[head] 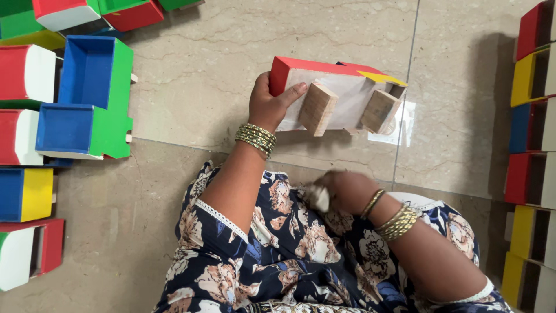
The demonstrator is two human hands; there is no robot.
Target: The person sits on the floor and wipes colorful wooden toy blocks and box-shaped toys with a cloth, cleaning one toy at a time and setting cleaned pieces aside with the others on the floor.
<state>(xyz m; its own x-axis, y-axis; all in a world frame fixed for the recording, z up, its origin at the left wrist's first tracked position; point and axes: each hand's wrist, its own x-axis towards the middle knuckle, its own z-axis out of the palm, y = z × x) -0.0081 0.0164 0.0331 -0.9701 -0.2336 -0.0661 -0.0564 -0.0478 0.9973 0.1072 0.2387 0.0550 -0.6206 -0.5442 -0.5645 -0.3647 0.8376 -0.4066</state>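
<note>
Wooden box (339, 95) held above the floor (231, 52), ahead of the person's lap. Its long axis runs left to right in the head view, tilted slightly down toward the right. The pale unpainted underside faces the camera; a red edge runs along the top and left end, with a yellow patch at the far right corner. Two bare wood blocks (317, 108) stand out from the underside, one near the middle, one toward the right end.

Left hand (267, 107) grips the box's left end: thumb laid across the pale face, fingers wrapped behind the red edge. Gold bangles at the wrist.

Right hand (347, 190) rests low over the floral dress (278, 249), fingers curled around a small white wad (318, 198); blurred, so the material cannot be told.

A pale sheet (402, 124) lies on the floor just under the box's right end.

Left of frame: a blue-and-green open box (87, 98) among red, white and yellow ones. Right edge: a column of red, yellow and blue boxes (530, 133).
</note>
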